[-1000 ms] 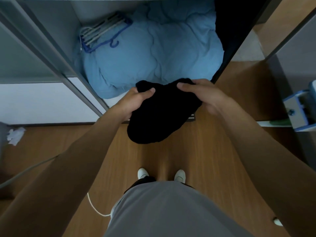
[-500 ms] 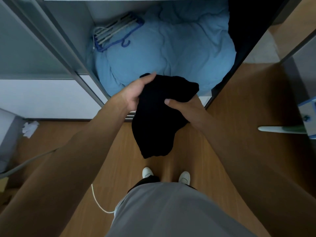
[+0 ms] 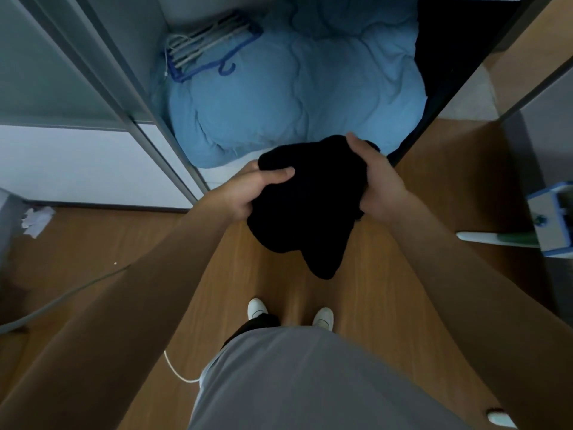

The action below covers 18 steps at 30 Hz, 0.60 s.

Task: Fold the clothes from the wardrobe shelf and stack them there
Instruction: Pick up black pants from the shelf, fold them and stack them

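A black garment [image 3: 310, 206] hangs bunched in the air in front of the open wardrobe, its lower end drooping toward the floor. My left hand [image 3: 248, 189] grips its left upper edge with the thumb laid over the cloth. My right hand [image 3: 376, 181] grips its right side, fingers curled over the top edge. Both hands are just in front of the wardrobe's bottom compartment. The shelf named in the task is not in view.
A bulky light-blue duvet [image 3: 294, 97] fills the wardrobe bottom, with blue and white hangers [image 3: 204, 48] on its back left. A sliding door frame [image 3: 130, 103] stands at left. On the wooden floor lie a white cable [image 3: 176, 370], crumpled paper [image 3: 35, 218] and a mop head [image 3: 555, 221].
My right hand has moved from the garment's middle front to its right upper edge. The left hand's thumb now lies over the cloth. The garment hangs wider between the hands.
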Available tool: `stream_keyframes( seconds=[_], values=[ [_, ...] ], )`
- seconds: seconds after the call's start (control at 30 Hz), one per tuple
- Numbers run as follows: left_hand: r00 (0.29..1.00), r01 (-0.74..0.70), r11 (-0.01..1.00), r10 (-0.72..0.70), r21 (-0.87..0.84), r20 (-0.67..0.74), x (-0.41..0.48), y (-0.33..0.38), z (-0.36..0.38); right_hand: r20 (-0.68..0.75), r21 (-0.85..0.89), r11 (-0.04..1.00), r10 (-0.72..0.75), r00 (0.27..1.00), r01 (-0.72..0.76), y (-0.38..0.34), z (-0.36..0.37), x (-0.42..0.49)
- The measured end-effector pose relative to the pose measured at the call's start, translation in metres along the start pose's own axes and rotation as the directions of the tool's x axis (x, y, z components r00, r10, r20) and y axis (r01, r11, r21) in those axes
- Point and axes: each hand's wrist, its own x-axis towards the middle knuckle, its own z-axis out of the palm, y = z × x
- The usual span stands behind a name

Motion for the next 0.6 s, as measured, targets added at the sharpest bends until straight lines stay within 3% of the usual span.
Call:
stream_keyframes(
  seconds=[0.07,0.13,0.2,0.3,0.4,0.47,0.6],
  values=[
    [0.998,0.041,0.997,-0.044,-0.060,-0.046,0.004,0.009,0.005,0.046,-0.132,0.991,-0.019,0.999,0.025,0.010,-0.009,-0.006],
    [0.984,0.156,0.980,-0.164,-0.123,-0.064,0.007,0.016,0.010,0.040,-0.286,0.956,-0.056,0.998,0.065,0.023,-0.011,-0.010],
    [0.980,0.176,0.967,-0.190,-0.185,-0.062,0.007,0.017,0.009,0.000,-0.354,0.928,-0.126,0.992,0.117,0.030,-0.005,-0.009],
    [0.996,0.085,0.950,-0.080,-0.301,0.030,0.002,0.009,-0.007,-0.083,-0.266,0.956,-0.149,0.985,0.122,0.023,0.003,-0.007],
    [0.983,0.144,0.974,-0.121,-0.174,0.135,-0.006,-0.005,-0.018,-0.104,-0.236,0.971,-0.069,0.992,0.043,0.011,0.010,-0.003],
    [0.990,0.113,0.992,-0.107,-0.058,0.097,-0.004,-0.010,-0.016,-0.100,-0.250,0.968,-0.001,0.995,-0.024,0.003,0.013,0.000],
    [1.000,0.000,0.998,-0.002,-0.062,-0.031,0.004,0.001,-0.004,-0.047,-0.208,0.976,0.050,0.998,-0.059,-0.020,-0.002,0.000]
  ],
)
